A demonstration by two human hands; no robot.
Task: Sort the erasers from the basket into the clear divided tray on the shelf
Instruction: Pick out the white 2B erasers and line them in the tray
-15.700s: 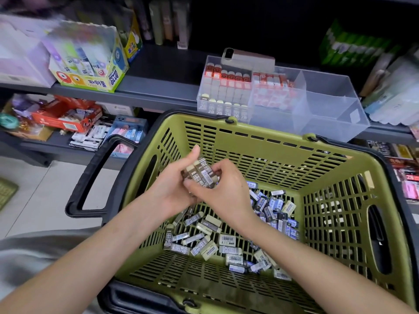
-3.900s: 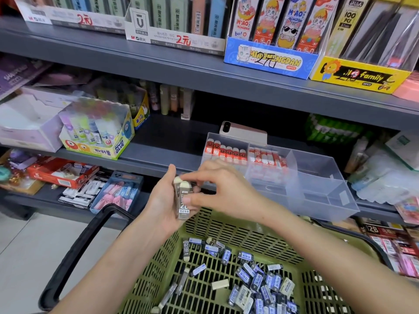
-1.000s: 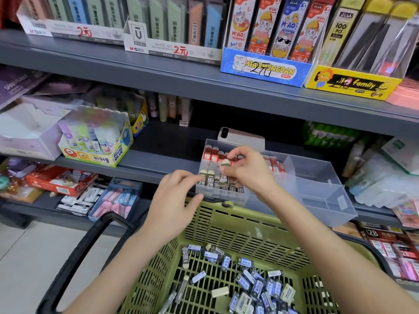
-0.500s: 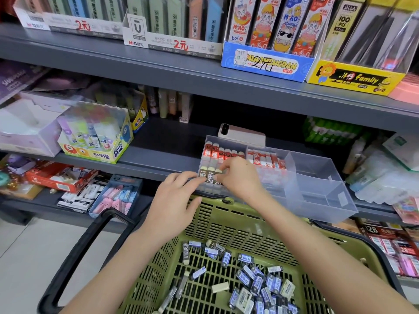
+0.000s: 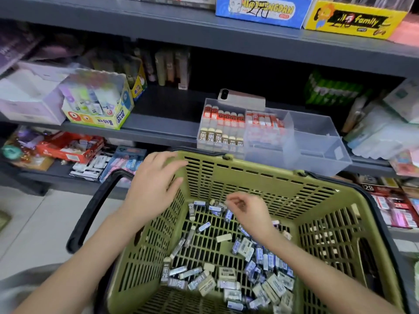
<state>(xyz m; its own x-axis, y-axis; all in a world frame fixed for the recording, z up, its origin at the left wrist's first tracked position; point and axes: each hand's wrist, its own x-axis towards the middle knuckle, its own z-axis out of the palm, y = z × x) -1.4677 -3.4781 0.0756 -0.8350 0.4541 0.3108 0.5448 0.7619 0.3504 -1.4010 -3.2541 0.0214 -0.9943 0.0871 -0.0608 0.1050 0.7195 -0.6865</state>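
Note:
An olive-green basket (image 5: 267,184) with a black handle sits in front of me, with several loose erasers (image 5: 244,248) on its floor. My left hand (image 5: 154,184) hovers over the basket's left rim, fingers spread and empty. Inside the basket my right hand (image 5: 247,211) hangs above the erasers with its fingers loosely curled, and it holds nothing. The clear divided tray (image 5: 317,150) stands on the grey shelf just beyond the basket. Its left compartment holds rows of red-sleeved and brown 2B erasers (image 5: 222,130), its middle one red-sleeved erasers, and its right one looks bare.
A phone (image 5: 240,98) leans behind the tray. A yellow glue-stick box (image 5: 97,103) stands to the left on the same shelf. Packets (image 5: 381,130) crowd the shelf's right end. Boxes of stationery fill the lower shelf and the one above.
Both hands have come back from the tray to the basket. The right hand left its eraser in the left compartment and dropped inside the basket. The view has tilted down.

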